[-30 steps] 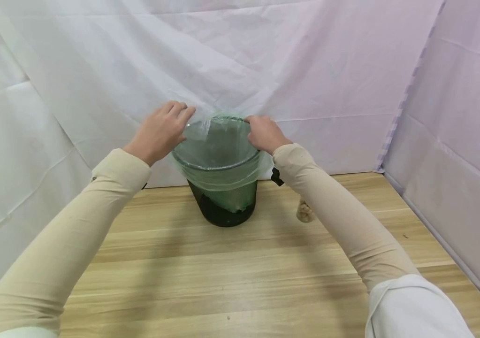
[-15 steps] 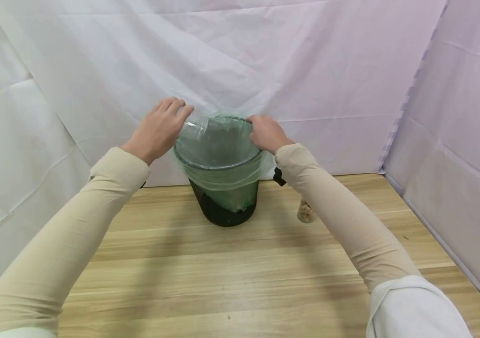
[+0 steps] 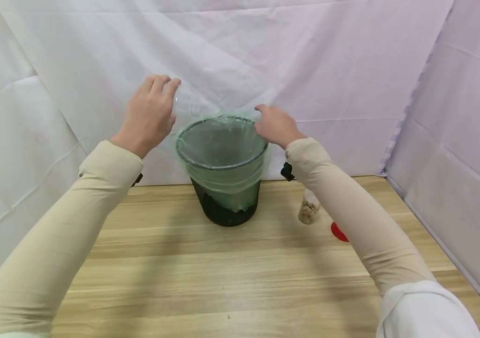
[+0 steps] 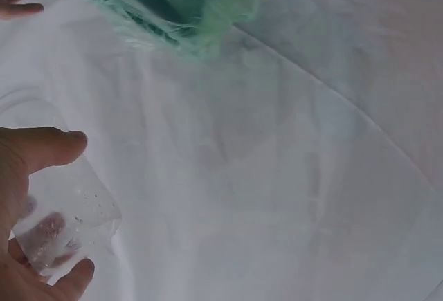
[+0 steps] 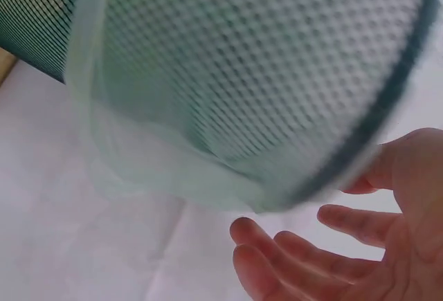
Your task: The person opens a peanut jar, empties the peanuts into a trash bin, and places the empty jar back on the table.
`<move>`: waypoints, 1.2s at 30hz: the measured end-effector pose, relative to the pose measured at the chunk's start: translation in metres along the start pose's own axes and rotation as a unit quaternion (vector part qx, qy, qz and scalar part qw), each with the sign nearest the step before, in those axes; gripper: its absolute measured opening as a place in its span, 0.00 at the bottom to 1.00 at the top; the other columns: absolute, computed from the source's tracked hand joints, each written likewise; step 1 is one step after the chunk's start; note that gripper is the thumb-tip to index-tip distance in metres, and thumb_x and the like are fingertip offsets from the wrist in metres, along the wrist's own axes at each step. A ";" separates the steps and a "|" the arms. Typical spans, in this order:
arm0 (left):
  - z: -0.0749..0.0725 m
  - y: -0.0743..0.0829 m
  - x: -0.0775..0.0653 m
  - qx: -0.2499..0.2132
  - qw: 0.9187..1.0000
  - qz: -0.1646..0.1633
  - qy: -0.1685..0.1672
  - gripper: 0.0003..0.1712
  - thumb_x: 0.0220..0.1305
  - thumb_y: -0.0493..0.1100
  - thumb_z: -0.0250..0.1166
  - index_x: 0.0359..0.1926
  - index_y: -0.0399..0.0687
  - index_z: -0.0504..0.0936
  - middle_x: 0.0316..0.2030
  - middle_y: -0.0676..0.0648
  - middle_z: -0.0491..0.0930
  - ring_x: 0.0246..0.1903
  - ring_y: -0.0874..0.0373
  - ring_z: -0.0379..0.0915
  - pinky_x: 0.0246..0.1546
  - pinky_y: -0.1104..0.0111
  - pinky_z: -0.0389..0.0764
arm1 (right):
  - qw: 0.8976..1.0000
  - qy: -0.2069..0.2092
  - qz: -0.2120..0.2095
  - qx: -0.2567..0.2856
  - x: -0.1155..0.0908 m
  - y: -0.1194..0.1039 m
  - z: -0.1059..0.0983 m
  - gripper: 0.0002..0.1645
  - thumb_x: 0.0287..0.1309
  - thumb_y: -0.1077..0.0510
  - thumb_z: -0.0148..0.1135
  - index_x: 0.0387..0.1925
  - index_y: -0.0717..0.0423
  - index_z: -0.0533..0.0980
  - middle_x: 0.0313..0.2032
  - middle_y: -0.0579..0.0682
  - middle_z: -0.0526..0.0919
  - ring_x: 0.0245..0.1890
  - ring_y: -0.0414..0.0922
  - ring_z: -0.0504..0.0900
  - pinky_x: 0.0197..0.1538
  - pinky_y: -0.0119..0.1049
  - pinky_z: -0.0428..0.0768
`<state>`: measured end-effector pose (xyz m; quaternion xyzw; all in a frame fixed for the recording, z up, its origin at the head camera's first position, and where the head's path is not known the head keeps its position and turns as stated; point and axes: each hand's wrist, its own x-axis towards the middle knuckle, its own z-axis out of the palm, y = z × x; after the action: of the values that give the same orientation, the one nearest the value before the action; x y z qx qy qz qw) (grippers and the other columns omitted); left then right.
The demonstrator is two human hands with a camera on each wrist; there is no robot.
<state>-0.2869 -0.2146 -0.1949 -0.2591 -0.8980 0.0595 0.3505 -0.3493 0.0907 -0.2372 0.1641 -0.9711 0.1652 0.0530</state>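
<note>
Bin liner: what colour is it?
Translucent pale green; the bin liner shows best in the head view.

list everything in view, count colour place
table: 1, light wood, below
bin: 1, black, on the table
bag: 1, green, lining the bin, folded over outside
table jar: 1, clear, right of the bin, tan pieces inside
held jar: 1, clear, left hand
disc: 1, red, right of table jar
walls: 3, white cloth, left, back, right
gear: 2, black, wrists
sleeves: 2, beige, arms
right hand: 1, bare, beside the bin
left hand: 1, bare, gripping held jar
</note>
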 end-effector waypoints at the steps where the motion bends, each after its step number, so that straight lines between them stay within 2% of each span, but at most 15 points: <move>1: -0.002 0.001 -0.001 -0.008 1.000 -0.011 0.005 0.38 0.64 0.29 0.72 0.72 0.25 0.69 0.64 0.24 0.75 0.65 0.29 0.71 0.70 0.46 0.77 | 1.000 0.001 0.001 0.003 -0.002 0.000 -0.004 0.34 0.81 0.54 0.49 0.83 0.53 0.62 0.50 0.58 0.85 0.22 0.42 0.67 0.27 0.37 0.69; 4: -0.009 0.006 -0.003 -0.041 0.998 -0.044 0.024 0.39 0.63 0.31 0.73 0.72 0.24 0.68 0.64 0.25 0.75 0.65 0.28 0.71 0.70 0.45 0.77 | 1.000 0.005 0.008 0.021 -0.011 0.002 -0.016 0.35 0.81 0.54 0.48 0.84 0.53 0.61 0.69 0.61 0.79 0.24 0.45 0.70 0.29 0.39 0.70; 6: -0.014 0.009 -0.006 -0.063 0.995 -0.068 0.036 0.40 0.63 0.33 0.74 0.72 0.24 0.68 0.65 0.26 0.75 0.65 0.28 0.71 0.70 0.45 0.77 | 0.999 0.012 0.011 0.034 -0.018 0.004 -0.023 0.35 0.80 0.54 0.46 0.84 0.52 0.61 0.76 0.60 0.73 0.27 0.48 0.72 0.30 0.41 0.71; 7: -0.015 0.011 -0.008 -0.074 0.993 -0.081 0.041 0.40 0.64 0.34 0.73 0.72 0.25 0.67 0.65 0.26 0.75 0.65 0.28 0.71 0.70 0.44 0.77 | 0.999 0.017 0.012 0.042 -0.022 0.005 -0.026 0.35 0.80 0.54 0.46 0.84 0.52 0.61 0.76 0.60 0.73 0.30 0.50 0.75 0.32 0.42 0.72; 10: -0.020 0.013 -0.017 -0.109 0.985 -0.122 0.058 0.40 0.65 0.36 0.72 0.73 0.26 0.67 0.67 0.26 0.74 0.67 0.28 0.70 0.71 0.44 0.76 | 0.998 0.033 0.009 0.054 -0.036 0.010 -0.034 0.35 0.80 0.53 0.45 0.84 0.52 0.62 0.76 0.60 0.74 0.49 0.56 0.84 0.44 0.49 0.80; 13: -0.024 0.011 -0.030 -0.146 0.972 -0.168 0.073 0.42 0.65 0.38 0.71 0.75 0.26 0.65 0.69 0.26 0.73 0.70 0.29 0.68 0.74 0.44 0.72 | 0.997 0.048 -0.003 0.062 -0.050 0.015 -0.038 0.35 0.80 0.52 0.47 0.83 0.52 0.63 0.76 0.61 0.74 0.63 0.60 0.83 0.60 0.58 0.82; 15: -0.026 0.009 -0.040 -0.174 0.959 -0.208 0.082 0.43 0.65 0.39 0.72 0.76 0.28 0.64 0.70 0.27 0.72 0.71 0.31 0.68 0.75 0.44 0.71 | 0.996 0.055 -0.014 0.066 -0.059 0.018 -0.038 0.34 0.81 0.52 0.47 0.83 0.54 0.63 0.76 0.62 0.73 0.64 0.61 0.83 0.64 0.61 0.81; 19: -0.023 0.009 -0.064 -0.228 0.925 -0.281 0.112 0.45 0.64 0.41 0.75 0.75 0.30 0.65 0.67 0.29 0.75 0.68 0.33 0.73 0.72 0.42 0.74 | 0.994 0.074 -0.032 0.071 -0.080 0.025 -0.035 0.33 0.80 0.53 0.48 0.81 0.55 0.66 0.75 0.61 0.74 0.62 0.61 0.83 0.62 0.62 0.82; 22: -0.014 0.013 -0.084 -0.263 0.900 -0.319 0.139 0.44 0.62 0.42 0.77 0.73 0.32 0.66 0.66 0.29 0.76 0.66 0.33 0.76 0.68 0.40 0.77 | 0.993 0.083 -0.036 0.071 -0.097 0.031 -0.028 0.33 0.79 0.53 0.50 0.79 0.56 0.68 0.74 0.61 0.75 0.63 0.61 0.82 0.61 0.63 0.82; 26: 0.003 0.025 -0.112 -0.301 0.869 -0.363 0.151 0.44 0.62 0.43 0.76 0.73 0.34 0.66 0.66 0.31 0.77 0.66 0.34 0.76 0.65 0.37 0.78 | 0.993 0.076 -0.030 0.088 -0.119 0.040 -0.016 0.32 0.80 0.52 0.53 0.79 0.56 0.68 0.74 0.63 0.75 0.65 0.63 0.81 0.63 0.64 0.81; 30: 0.019 0.040 -0.136 -0.325 0.846 -0.396 0.147 0.44 0.60 0.41 0.76 0.73 0.34 0.66 0.66 0.34 0.78 0.65 0.35 0.76 0.62 0.38 0.77 | 0.990 0.067 -0.032 0.123 -0.139 0.049 -0.002 0.32 0.80 0.52 0.54 0.79 0.57 0.68 0.74 0.64 0.74 0.66 0.63 0.80 0.64 0.63 0.81; 33: 0.029 0.051 -0.152 -0.333 0.836 -0.413 0.140 0.45 0.60 0.39 0.77 0.73 0.35 0.66 0.67 0.35 0.78 0.65 0.35 0.75 0.63 0.39 0.75 | 0.987 0.067 -0.033 0.140 -0.153 0.055 0.010 0.33 0.81 0.52 0.53 0.80 0.57 0.67 0.74 0.64 0.74 0.67 0.62 0.79 0.63 0.62 0.82; 36: 0.039 0.061 -0.166 -0.347 0.822 -0.436 0.117 0.46 0.61 0.41 0.76 0.75 0.37 0.64 0.68 0.35 0.77 0.65 0.34 0.74 0.62 0.39 0.74 | 0.986 0.060 -0.025 0.157 -0.167 0.062 0.020 0.33 0.81 0.52 0.53 0.80 0.57 0.67 0.75 0.64 0.72 0.68 0.62 0.78 0.64 0.63 0.82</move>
<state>-0.1836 -0.2436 -0.3407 0.0496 -0.8311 -0.4454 0.3293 -0.2145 0.1895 -0.3007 0.1841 -0.9239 0.3235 0.0889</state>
